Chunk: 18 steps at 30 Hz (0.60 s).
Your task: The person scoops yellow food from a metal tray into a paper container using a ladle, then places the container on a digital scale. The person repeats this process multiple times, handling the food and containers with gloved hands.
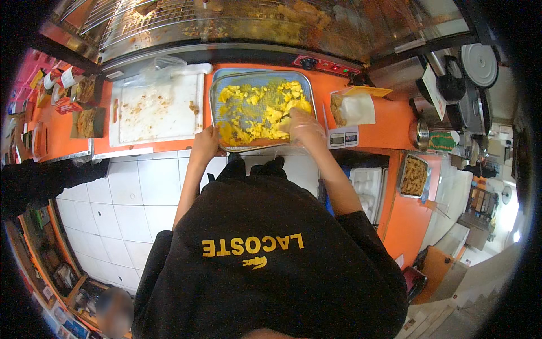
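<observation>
A metal tray [314, 97] with a perforated or wire base sits on the orange counter, with yellow scrambled egg-like food [277, 112] spread unevenly over it. My left hand [206, 144] grips the tray's near left corner. Over its right side is my right hand [305, 127], which appears to wear a clear plastic glove. It is motion-blurred, its fingers down at the yellow food; whether they hold a utensil or a piece of food is unclear. Beneath the tray's far left corner shows a blue edge [230, 73].
A stained white cutting board [156, 110] lies left, with a clear plastic bag [163, 65] on it. Right stand an open food box [353, 108] and kitchen scale [344, 137]. Behind is a heated display case [254, 25]. A black sleeve [55, 182] reaches in from the left.
</observation>
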Available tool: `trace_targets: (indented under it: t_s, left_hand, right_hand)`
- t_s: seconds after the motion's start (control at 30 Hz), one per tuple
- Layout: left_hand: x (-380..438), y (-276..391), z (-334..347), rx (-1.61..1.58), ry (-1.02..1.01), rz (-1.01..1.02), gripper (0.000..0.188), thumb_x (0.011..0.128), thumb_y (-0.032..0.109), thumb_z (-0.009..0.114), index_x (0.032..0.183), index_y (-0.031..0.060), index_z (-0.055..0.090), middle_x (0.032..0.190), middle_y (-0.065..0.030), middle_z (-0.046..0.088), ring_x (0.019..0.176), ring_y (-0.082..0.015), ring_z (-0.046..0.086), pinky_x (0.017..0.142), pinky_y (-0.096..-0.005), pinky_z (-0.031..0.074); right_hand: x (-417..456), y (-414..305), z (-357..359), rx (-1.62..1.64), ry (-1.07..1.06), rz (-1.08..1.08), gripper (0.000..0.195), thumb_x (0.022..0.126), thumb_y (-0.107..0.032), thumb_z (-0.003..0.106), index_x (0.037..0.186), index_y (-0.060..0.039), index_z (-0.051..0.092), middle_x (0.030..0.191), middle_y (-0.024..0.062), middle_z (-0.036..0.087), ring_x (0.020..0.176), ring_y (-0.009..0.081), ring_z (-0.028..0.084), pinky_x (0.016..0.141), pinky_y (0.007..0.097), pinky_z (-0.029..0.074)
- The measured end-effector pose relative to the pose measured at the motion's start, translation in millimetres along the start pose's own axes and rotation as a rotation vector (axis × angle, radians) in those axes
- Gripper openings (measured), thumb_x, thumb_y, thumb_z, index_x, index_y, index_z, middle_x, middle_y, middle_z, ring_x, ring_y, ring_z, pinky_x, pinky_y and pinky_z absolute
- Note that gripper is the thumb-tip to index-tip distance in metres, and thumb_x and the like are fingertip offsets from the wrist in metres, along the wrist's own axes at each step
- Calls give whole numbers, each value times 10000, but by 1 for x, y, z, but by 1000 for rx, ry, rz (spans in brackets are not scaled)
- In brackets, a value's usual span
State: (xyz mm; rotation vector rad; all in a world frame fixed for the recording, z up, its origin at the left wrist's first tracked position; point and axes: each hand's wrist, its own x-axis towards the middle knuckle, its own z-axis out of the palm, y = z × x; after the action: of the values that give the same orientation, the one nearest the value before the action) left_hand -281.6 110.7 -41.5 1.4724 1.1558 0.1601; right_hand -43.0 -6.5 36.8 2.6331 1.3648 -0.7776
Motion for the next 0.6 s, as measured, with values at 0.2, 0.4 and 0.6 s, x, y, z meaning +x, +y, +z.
trace_targets:
  t_s: [0.2,0.4,0.6]
  left_hand:
    - [-8,12,-2,24,-2,-13,418,953,272,397,894,-115,545,708,-257,616,567,-317,655,482,-383,546]
    - [8,-10,3,289,-9,168,417,963,312,385,1063,-69,523,742,-226,621,560,-286,658,482,-352,546]
    - [1,-7,3,142,64,59,437,948,298,397,884,-105,550,682,-287,598,600,-356,648,537,-404,539]
  right_hand:
    - [9,0,16,-273,282,-158,422,863,-229,524,1162,62,459,1217,290,481,1064,363,552,855,410,473]
    - [51,3,102,-242,332,-232,504,884,-238,491,1299,23,377,1328,282,396,1147,351,507,920,390,453]
    - [36,-1,22,522,-65,7,835,739,-460,696,1338,6,349,1310,233,454,1207,307,465,960,381,408]
